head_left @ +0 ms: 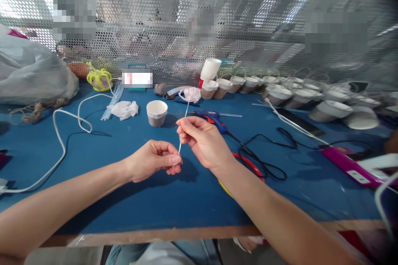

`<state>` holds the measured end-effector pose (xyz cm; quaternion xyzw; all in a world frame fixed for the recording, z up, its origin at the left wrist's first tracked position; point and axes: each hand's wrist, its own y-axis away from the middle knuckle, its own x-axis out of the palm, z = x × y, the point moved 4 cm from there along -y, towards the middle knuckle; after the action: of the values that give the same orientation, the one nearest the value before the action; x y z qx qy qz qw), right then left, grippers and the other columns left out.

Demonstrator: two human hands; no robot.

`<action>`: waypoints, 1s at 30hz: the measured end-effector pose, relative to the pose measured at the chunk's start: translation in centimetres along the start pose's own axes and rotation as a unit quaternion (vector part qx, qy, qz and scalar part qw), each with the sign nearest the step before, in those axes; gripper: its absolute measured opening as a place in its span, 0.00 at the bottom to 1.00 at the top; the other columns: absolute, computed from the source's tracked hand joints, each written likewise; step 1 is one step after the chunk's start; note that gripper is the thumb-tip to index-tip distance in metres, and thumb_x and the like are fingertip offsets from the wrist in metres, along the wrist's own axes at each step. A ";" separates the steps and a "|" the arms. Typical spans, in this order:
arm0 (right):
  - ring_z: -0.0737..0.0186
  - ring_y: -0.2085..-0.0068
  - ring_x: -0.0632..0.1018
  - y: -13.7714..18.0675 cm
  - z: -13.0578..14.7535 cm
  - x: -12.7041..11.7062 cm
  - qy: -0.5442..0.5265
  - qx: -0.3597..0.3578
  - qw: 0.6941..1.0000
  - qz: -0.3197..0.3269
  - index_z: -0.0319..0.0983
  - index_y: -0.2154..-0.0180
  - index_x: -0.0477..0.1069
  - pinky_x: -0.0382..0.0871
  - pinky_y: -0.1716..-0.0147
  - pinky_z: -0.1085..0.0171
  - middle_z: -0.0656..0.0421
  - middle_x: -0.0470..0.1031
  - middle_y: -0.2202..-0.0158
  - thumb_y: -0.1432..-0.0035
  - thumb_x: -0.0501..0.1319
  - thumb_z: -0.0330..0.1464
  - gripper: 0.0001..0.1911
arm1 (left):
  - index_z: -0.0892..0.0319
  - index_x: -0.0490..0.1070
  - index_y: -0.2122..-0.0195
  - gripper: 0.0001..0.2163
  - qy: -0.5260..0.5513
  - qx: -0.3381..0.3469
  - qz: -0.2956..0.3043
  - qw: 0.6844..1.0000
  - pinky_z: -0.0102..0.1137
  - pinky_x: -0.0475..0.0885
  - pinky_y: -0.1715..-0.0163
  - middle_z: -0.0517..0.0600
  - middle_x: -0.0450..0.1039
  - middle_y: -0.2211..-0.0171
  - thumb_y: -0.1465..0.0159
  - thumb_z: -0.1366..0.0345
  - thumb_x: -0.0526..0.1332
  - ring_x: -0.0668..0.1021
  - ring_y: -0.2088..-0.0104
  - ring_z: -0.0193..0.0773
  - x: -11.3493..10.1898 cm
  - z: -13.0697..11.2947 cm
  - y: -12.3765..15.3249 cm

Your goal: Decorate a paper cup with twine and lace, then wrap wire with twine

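A thin white cord (pixel 187 109) stretches between my two hands and runs up towards a pale pink-white bundle (pixel 192 95) at the back. My left hand (pixel 158 157) pinches its lower end between thumb and fingers. Higher up, my right hand (pixel 200 136) grips the same cord at the fingertips. Beyond my left hand stands a small paper cup (pixel 157 114) with a grey-brown wrapped side and a white rim. Behind my right hand lies a blue glue gun (pixel 211 119), partly hidden, its black cable trailing right.
Wrapped cups with handles (pixel 301 97) crowd the back right, beside stacked white cups (pixel 210 70). Red-handled scissors or pliers (pixel 250 165) lie under my right forearm. A purple power strip (pixel 348 165), phone (pixel 298 122), crumpled white plastic (pixel 124 109) and white cable (pixel 64 145) lie around.
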<state>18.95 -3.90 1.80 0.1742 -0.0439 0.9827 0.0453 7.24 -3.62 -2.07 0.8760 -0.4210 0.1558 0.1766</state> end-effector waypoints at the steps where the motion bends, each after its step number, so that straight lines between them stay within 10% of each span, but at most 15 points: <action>1: 0.75 0.80 0.67 0.0 0.0 0.0 0.000 -0.001 1.000 0.000 0.38 0.77 0.74 0.61 0.80 0.71 0.64 0.72 0.81 0.58 0.67 0.34 0.06 | 0.66 0.69 0.77 0.15 -0.004 0.000 -0.004 1.000 0.23 0.65 0.78 0.46 0.73 0.82 0.55 0.60 0.70 0.72 0.81 0.26 0.0 0.0 0.0; 23: 0.75 0.80 0.67 -0.7 0.3 -0.8 -0.031 0.014 0.999 -0.008 0.37 0.76 0.74 0.62 0.80 0.73 0.64 0.71 0.80 0.60 0.69 0.34 0.08 | 0.65 0.69 0.71 0.18 -0.185 0.034 0.037 0.981 0.26 0.67 0.74 0.47 0.71 0.78 0.50 0.52 0.64 0.71 0.77 0.28 0.2 -0.9 0.4; 25: 0.76 0.79 0.67 -0.8 0.1 -0.9 -0.059 0.054 0.997 -0.010 0.36 0.76 0.74 0.62 0.80 0.74 0.64 0.70 0.81 0.61 0.70 0.33 0.09 | 0.64 0.68 0.66 0.17 -0.342 0.153 0.022 0.927 0.28 0.68 0.72 0.48 0.71 0.74 0.50 0.56 0.66 0.72 0.74 0.31 0.0 -2.5 0.8; 30: 0.76 0.80 0.67 0.1 -1.4 0.2 -0.108 0.192 0.975 0.023 0.36 0.75 0.72 0.60 0.82 0.76 0.65 0.68 0.81 0.60 0.68 0.31 0.08 | 0.56 0.69 0.57 0.11 -0.623 0.513 -0.032 0.590 0.38 0.65 0.55 0.54 0.70 0.56 0.40 0.70 0.58 0.68 0.52 0.41 1.0 -5.4 2.9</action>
<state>18.30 -3.85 0.57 0.2832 0.1373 0.9490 -0.0168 4.88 -3.62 3.68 0.7180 -0.2510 -0.2433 -0.6019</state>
